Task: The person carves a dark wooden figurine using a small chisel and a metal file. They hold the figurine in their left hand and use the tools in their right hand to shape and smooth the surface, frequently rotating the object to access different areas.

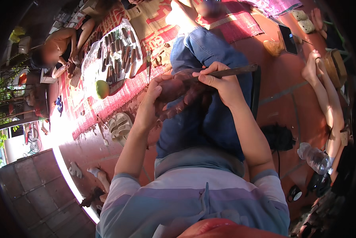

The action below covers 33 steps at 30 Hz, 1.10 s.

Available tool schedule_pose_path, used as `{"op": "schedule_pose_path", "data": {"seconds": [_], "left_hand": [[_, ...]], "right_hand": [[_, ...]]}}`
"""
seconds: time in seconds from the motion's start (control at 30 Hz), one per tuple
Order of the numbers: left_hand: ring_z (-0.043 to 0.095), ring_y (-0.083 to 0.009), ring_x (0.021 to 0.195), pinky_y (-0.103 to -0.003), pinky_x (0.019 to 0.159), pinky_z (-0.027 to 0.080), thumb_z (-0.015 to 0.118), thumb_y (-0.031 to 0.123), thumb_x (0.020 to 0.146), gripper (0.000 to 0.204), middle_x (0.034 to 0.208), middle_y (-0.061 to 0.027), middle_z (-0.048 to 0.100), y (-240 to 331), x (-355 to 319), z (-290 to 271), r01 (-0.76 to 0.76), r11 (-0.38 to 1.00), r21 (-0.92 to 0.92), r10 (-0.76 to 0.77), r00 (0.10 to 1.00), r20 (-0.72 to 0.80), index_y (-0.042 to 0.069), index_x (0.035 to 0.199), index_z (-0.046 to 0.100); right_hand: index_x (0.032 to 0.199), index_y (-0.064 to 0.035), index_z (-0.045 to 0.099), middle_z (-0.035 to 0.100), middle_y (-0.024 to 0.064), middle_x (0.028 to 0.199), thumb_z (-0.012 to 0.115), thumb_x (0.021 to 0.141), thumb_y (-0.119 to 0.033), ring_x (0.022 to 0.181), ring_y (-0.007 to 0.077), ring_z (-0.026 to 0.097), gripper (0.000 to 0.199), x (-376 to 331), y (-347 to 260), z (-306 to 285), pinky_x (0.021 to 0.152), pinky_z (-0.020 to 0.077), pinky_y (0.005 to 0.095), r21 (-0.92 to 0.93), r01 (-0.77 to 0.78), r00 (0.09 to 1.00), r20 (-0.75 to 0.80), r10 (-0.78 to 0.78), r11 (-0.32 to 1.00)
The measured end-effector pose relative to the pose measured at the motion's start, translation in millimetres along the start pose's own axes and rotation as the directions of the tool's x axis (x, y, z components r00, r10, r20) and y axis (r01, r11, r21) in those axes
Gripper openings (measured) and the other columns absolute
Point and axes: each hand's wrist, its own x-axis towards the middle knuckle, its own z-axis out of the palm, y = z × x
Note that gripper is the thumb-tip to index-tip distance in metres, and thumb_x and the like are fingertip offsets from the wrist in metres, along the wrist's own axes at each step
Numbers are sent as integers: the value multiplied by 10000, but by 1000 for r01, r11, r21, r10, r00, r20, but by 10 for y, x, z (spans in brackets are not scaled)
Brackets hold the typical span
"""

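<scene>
Above my lap, my left hand [151, 101] grips the left side of a dark reddish-brown carved wooden piece [172, 90]. The piece is knobbly, with a lumpy lower edge; its exact figure is hard to make out. My right hand [221, 81] is closed around a carving chisel [239, 70], thumb and fingers pinching it near the wood. Its dark shaft sticks out to the right, past my hand. The tool's other end lies against the top of the carved piece, where its tip is not clearly visible. Below both hands are my legs in blue jeans [186, 131].
Many dark-handled carving tools [120, 53] lie on a white sheet atop a red woven mat [90, 115], beside a green round fruit [102, 89]. Sandals [120, 126] stand at left, a plastic bottle [315, 158] at right. Another person [60, 45] works at far left; bare legs [325, 91] extend at right.
</scene>
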Motion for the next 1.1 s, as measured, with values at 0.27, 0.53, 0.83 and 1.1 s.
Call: {"op": "schedule_pose_path", "data": {"seconds": [0.27,0.53,0.83,1.1], "left_hand": [[533,-230,1110,-277,748,504,334,238,935,377,1196,-150,510,-39,25,36,-54,998,-26,54,999,-2,65,1262,407],[541,-235,1111,-303,826,499,345,233,937,380,1197,-146,517,-9,13,113,-48,996,-80,46,999,-24,58,1264,423],[516,-210,1139,-290,846,500,373,190,938,351,1216,-124,509,71,-71,190,-5,999,42,11,990,-141,67,1259,443],[496,-207,1151,-341,851,517,420,145,938,358,1282,-113,462,116,-56,328,-14,999,47,26,967,-252,71,1289,427]], "right_hand": [[815,-40,603,685,116,864,699,803,-78,998,196,630,104,-8,-31,2,1041,308,318,79,-107,993,-46,111,991],[796,-38,602,683,119,926,704,792,-52,968,156,627,103,-14,-2,44,1031,312,291,152,-107,984,-128,127,982],[829,-26,606,683,133,911,705,803,-65,965,185,635,110,-18,-61,-14,885,455,280,20,-66,998,-15,67,998],[827,-22,648,661,33,823,740,781,-107,790,82,602,134,-9,21,-36,703,467,218,-34,55,998,-12,-56,998]]}}
